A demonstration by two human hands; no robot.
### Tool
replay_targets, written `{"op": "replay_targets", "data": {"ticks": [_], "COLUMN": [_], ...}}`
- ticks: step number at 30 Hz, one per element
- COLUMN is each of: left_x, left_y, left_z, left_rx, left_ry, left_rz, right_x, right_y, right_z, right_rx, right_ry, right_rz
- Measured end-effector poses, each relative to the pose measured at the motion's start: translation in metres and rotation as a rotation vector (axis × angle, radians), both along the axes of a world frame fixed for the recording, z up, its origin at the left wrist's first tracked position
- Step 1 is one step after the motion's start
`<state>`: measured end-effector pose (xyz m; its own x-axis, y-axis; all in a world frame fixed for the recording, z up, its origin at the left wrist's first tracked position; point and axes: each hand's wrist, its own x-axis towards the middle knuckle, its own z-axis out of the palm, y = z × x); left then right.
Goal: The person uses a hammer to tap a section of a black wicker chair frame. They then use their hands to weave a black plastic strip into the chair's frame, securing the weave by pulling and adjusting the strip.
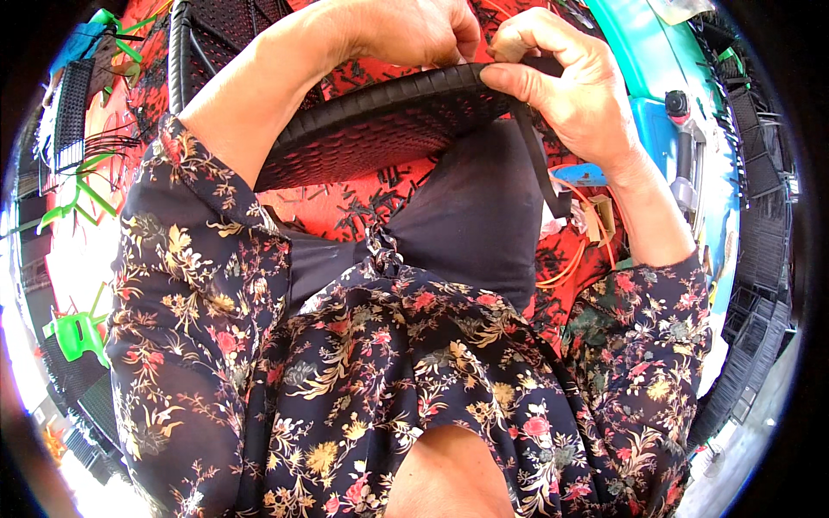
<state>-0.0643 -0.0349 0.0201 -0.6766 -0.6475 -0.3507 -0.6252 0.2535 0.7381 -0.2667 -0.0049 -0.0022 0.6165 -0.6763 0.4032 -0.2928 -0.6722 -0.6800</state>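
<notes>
A black woven panel (371, 129) with a strip-wrapped rim (380, 97) stands tilted across my lap. My right hand (574, 91) is closed at the rim's right end, thumb and bent forefinger pinching a flat black plastic strip (537, 160). The strip's loose end hangs down beside my thigh. Just behind the rim, my left hand (423, 30) has its fingers curled down close to the edge. What its fingertips hold, if anything, is hidden.
Short black scraps (367, 211) litter the red floor surface. A black woven frame (211, 52) stands at the upper left, with green plastic pieces (78, 335) beyond it. On the right are a power tool (682, 129), orange cord (566, 268) and stacked black woven pieces (756, 224).
</notes>
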Motion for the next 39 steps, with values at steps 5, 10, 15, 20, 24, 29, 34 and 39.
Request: {"op": "replay_targets", "data": {"ticks": [5,10,15,20,24,29,34,39], "left_x": [-0.001,-0.004,-0.002,-0.016,0.001,0.013,0.030,0.034], "left_y": [0.008,0.005,-0.007,0.015,0.009,-0.010,-0.018,-0.019], "left_z": [0.009,0.001,-0.012,0.005,-0.004,-0.027,-0.031,-0.033], "left_rx": [0.097,0.031,-0.022,-0.013,-0.025,-0.059,0.019,0.073], "left_ry": [0.026,-0.012,-0.047,-0.180,-0.124,0.093,0.120,0.163], "left_rz": [0.055,0.054,0.004,0.198,0.138,0.037,0.041,0.025], "right_x": [0.001,0.001,-0.001,0.009,-0.003,-0.005,0.002,-0.001], "right_y": [0.004,0.004,0.003,-0.001,-0.042,-0.037,-0.045,-0.042], "right_z": [0.002,-0.003,0.004,0.031,0.001,-0.013,-0.020,-0.023], "right_rx": [0.010,-0.023,0.121,0.234,0.434,0.507,0.467,0.500], "right_ry": [0.017,-0.045,0.008,0.337,0.333,0.008,-0.033,-0.089], "right_rz": [0.010,0.068,0.007,-0.007,0.202,0.165,0.215,0.166]}}
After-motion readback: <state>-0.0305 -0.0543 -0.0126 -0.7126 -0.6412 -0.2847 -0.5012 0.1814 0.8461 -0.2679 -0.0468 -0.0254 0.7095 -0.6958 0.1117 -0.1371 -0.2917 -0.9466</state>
